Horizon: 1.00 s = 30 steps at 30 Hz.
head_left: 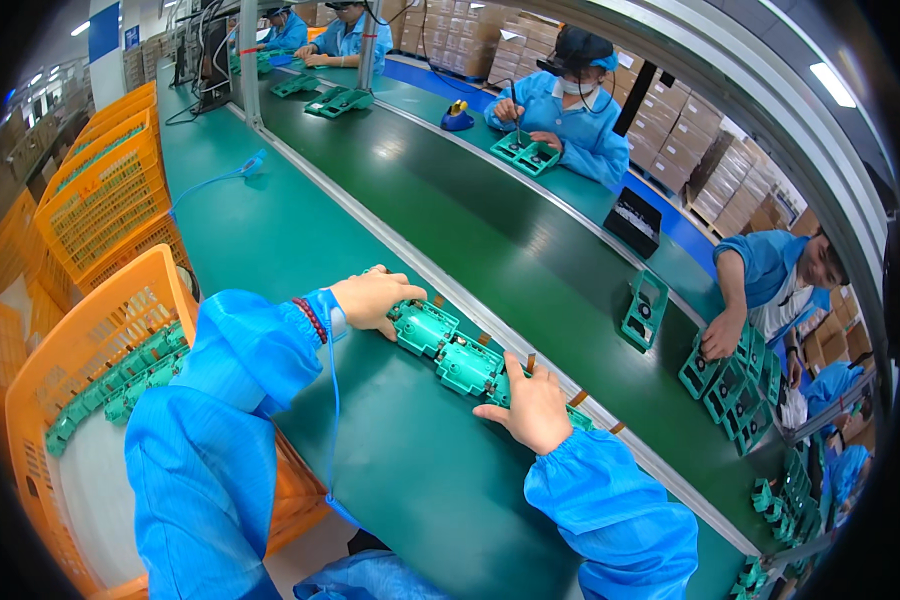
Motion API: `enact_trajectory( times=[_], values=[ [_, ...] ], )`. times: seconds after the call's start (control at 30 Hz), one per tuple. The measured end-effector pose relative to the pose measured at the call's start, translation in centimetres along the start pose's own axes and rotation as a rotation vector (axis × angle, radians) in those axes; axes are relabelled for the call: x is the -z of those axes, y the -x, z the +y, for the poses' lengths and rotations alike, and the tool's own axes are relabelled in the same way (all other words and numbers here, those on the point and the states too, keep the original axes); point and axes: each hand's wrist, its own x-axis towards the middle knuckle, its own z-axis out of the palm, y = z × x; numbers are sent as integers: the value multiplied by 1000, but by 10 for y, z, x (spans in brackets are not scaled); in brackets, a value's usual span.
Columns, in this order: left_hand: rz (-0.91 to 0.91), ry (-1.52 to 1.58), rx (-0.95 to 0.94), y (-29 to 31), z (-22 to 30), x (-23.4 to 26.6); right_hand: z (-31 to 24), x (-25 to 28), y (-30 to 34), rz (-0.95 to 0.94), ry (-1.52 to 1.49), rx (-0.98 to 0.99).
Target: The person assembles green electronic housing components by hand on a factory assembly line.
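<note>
Two green housings point(467, 367) lie end to end on the table point(400, 480), just beside the metal rail point(660, 467) that borders the conveyor point(390, 170). They sit between the left hand point(375, 298) and the right hand point(535, 410). A further green part point(578, 418) shows past the right hand, mostly covered by it.

Handling: each housing appears to be a moulded plastic shell and should prove light, stiff and fairly smooth. Treat the small tabs and thin edges as the likeliest points of breakage. Take hold at the end walls or long side walls; keep pressure off the raised details. Whether the two housings are joined or merely touching cannot be determined, so support both if either is shifted.

Left hand: fingers are curled over the outer end of the row, with the thumb on the near side. Opening is moderate, about the end of the housing. Contact is apparent; clamping force cannot be told.

Right hand: index finger and thumb are spread wide in a V over the second housing, the index toward the rail and the thumb at the near edge. The other fingers are partly hidden; a firm grip cannot be confirmed.
</note>
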Motion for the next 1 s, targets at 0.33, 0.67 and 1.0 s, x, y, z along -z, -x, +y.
enact_trajectory(
  times=[0.33, 0.67, 1.0],
  values=[
    [49, 2, 230, 50, 24, 0, -17, 6, -10, -19, -33, 109],
    [483, -236, 620, 305, 64, 101, -206, 78, -2, 258, -144, 737],
    [429, -194, 1146, 511, 29, -10, -413, -52, 31, -138, -226, 1041]
  ],
)
